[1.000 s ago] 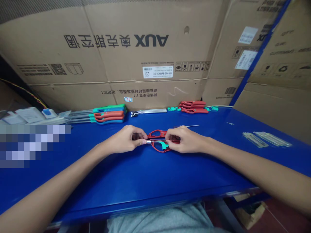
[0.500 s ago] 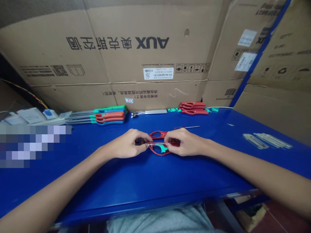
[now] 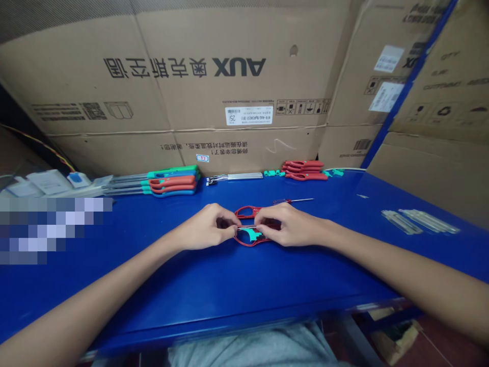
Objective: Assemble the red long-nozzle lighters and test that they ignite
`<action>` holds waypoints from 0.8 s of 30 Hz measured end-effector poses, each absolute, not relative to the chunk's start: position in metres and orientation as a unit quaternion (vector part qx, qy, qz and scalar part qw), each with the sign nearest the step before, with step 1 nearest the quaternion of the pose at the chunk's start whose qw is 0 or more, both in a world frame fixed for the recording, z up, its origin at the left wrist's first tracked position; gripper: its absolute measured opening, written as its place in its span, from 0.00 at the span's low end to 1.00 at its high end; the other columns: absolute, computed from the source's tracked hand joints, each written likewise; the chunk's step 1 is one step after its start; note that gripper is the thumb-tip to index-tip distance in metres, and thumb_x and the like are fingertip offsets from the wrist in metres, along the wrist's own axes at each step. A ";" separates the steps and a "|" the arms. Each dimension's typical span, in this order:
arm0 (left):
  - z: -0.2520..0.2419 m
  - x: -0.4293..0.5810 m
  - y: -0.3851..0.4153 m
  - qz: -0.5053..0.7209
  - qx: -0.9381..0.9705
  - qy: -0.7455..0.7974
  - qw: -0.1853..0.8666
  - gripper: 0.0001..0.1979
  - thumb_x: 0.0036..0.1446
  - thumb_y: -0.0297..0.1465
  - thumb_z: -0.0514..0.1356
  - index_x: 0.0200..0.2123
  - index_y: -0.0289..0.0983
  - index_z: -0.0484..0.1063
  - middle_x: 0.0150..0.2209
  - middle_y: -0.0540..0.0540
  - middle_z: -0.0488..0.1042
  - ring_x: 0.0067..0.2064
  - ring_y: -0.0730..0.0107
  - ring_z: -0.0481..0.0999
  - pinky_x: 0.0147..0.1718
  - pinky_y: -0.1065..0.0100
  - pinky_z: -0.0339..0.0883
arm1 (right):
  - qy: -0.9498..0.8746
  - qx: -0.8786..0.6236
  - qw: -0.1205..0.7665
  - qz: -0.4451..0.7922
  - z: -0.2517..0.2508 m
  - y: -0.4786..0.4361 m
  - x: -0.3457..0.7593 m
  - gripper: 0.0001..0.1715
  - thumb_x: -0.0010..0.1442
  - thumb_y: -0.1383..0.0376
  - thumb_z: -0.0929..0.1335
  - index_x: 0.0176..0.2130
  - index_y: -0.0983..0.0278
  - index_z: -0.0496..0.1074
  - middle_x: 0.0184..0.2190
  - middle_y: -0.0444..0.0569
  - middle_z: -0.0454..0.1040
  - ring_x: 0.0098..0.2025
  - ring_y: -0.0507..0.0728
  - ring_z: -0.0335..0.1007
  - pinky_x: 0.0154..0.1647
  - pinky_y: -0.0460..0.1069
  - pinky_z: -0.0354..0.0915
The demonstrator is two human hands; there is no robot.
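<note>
Pinching with the left hand (image 3: 209, 227) the left end of a thin, silvery, rod-like piece (image 3: 247, 227) along the upper edge of a looped red plastic handle shell (image 3: 250, 245), with a bright-green plastic trigger (image 3: 251, 235) in its loop, on the blue table (image 3: 214, 295); pinching farther right with the right hand (image 3: 291, 225). Apparently seating the piece; probably needing level, gentle pressure next.

Upside-down printed cardboard (image 3: 214, 30) backing a blue counter (image 3: 214, 290).
The cardboard carries black "AUX" lettering, a white label (image 3: 249, 116) and, low down, a small blue-edged tag (image 3: 202, 158). Before its left end sit white plugs (image 3: 49, 182), a red-and-yellow wire (image 3: 42, 141) running above them; a stack of green, blue and orange handles (image 3: 173, 184) lies just right of these, near its foot. To its right slants a blue post (image 3: 410, 84); out in front of that end lie clear tubes (image 3: 430, 220).
</note>
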State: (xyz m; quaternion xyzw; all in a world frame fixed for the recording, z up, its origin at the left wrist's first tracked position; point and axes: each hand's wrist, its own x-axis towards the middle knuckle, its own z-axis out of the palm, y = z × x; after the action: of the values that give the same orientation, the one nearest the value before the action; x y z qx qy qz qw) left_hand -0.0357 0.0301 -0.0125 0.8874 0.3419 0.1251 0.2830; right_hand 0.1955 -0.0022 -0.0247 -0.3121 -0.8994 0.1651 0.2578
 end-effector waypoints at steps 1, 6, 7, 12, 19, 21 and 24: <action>-0.013 -0.036 0.030 0.127 0.885 0.344 0.285 0.13 0.55 0.30 0.55 0.34 0.33 0.79 0.27 0.50 0.75 0.27 0.74 0.66 0.27 0.74 0.59 | -0.899 -0.314 0.255 0.170 -0.024 -0.002 0.196 0.07 0.59 0.71 0.64 0.35 0.67 0.72 0.24 0.43 0.71 0.23 0.48 0.60 0.26 0.44 0.56; -0.016 -0.035 0.029 0.139 0.882 0.346 0.288 0.13 0.54 0.30 0.55 0.35 0.33 0.80 0.27 0.50 0.76 0.27 0.74 0.66 0.26 0.74 0.59 | -0.886 -0.339 0.251 0.194 -0.023 -0.004 0.194 0.09 0.55 0.73 0.64 0.36 0.67 0.72 0.26 0.43 0.72 0.25 0.48 0.63 0.26 0.44 0.59; -0.016 -0.036 0.029 0.142 0.883 0.345 0.286 0.13 0.54 0.30 0.55 0.35 0.33 0.80 0.27 0.49 0.76 0.27 0.74 0.66 0.26 0.74 0.59 | -0.882 -0.347 0.250 0.199 -0.024 -0.004 0.194 0.09 0.55 0.72 0.64 0.36 0.67 0.72 0.26 0.44 0.73 0.25 0.48 0.64 0.27 0.44 0.59; -0.017 -0.036 0.027 0.156 0.886 0.340 0.273 0.13 0.54 0.31 0.56 0.36 0.33 0.80 0.28 0.49 0.76 0.27 0.74 0.67 0.26 0.75 0.58 | -0.864 -0.388 0.250 0.204 -0.027 -0.005 0.191 0.06 0.55 0.69 0.64 0.33 0.67 0.71 0.26 0.45 0.74 0.26 0.50 0.67 0.28 0.44 0.61; -0.012 -0.034 0.022 0.159 0.915 0.296 0.223 0.13 0.58 0.31 0.56 0.34 0.33 0.81 0.28 0.48 0.77 0.27 0.75 0.67 0.27 0.74 0.58 | -0.857 -0.415 0.245 0.182 -0.022 -0.009 0.189 0.02 0.52 0.69 0.68 0.30 0.65 0.71 0.23 0.43 0.72 0.23 0.49 0.63 0.25 0.45 0.58; -0.010 -0.035 0.021 0.144 0.928 0.270 0.214 0.13 0.59 0.30 0.55 0.34 0.33 0.80 0.29 0.47 0.78 0.27 0.75 0.68 0.28 0.74 0.59 | -0.857 -0.415 0.243 0.183 -0.020 -0.010 0.190 0.02 0.51 0.68 0.69 0.29 0.66 0.71 0.22 0.42 0.72 0.23 0.49 0.63 0.25 0.44 0.57; -0.007 -0.037 0.019 0.130 0.941 0.249 0.189 0.13 0.61 0.30 0.55 0.36 0.33 0.80 0.30 0.47 0.79 0.28 0.75 0.70 0.29 0.74 0.59 | -0.859 -0.410 0.242 0.187 -0.017 -0.012 0.191 0.03 0.51 0.68 0.69 0.27 0.66 0.72 0.21 0.42 0.72 0.23 0.48 0.63 0.24 0.44 0.58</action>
State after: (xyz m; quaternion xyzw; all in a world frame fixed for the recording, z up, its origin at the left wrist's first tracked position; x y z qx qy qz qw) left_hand -0.0368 0.0191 -0.0071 0.9409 0.2493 0.1297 0.1892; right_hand 0.1912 -0.0120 -0.0167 -0.4104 -0.8589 0.1874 0.2423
